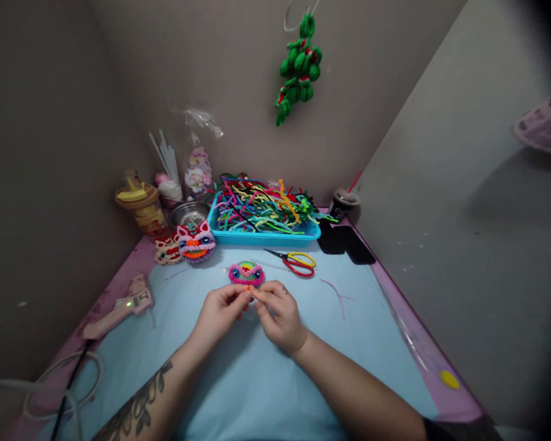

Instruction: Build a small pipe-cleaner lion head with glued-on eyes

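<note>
My left hand and my right hand meet over the light blue table mat, fingertips pinched together on a small orange pipe-cleaner piece. Just beyond the fingers lies a small pink fuzzy face with green and yellow on top. The piece between my fingers is mostly hidden.
A blue tray of coloured pipe cleaners stands at the back. Red-and-yellow scissors lie in front of it. A pink lion head, a glue gun, jars, a cup and two dark phones ring the mat. A green figure hangs on the wall.
</note>
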Demonstrator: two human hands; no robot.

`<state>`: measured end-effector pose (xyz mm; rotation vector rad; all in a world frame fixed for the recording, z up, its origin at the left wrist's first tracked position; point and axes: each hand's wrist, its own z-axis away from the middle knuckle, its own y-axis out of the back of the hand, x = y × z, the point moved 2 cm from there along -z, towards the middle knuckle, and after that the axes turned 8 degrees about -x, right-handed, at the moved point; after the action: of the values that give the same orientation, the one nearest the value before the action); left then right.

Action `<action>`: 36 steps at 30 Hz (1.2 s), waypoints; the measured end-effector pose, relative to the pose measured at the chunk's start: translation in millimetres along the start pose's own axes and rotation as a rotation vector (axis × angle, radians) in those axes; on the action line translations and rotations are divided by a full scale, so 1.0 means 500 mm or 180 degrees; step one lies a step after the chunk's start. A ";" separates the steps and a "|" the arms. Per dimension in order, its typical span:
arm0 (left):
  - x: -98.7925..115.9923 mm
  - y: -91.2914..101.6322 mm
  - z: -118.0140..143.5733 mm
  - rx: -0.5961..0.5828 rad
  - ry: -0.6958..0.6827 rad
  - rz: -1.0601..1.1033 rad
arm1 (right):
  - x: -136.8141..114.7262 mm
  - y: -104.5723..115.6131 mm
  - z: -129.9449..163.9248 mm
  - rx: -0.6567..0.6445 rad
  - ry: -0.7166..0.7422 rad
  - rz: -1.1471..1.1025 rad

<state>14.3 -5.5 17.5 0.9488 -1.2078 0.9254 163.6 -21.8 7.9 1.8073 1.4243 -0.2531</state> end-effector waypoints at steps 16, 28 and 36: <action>0.012 -0.001 0.002 -0.0363 -0.0274 -0.0995 | 0.018 0.030 -0.024 -0.0266 -0.0114 -0.0256; -0.013 0.005 -0.001 -0.0126 -0.0810 -0.2310 | 0.031 0.014 -0.019 -0.0663 -0.0531 -0.0041; -0.012 0.012 0.000 -0.0110 -0.1061 -0.2215 | 0.035 0.010 -0.024 -0.0535 -0.1121 -0.0645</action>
<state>8.0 -3.9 12.2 1.4079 -1.0403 0.1955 170.2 -1.3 7.7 1.4030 1.3311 -0.5136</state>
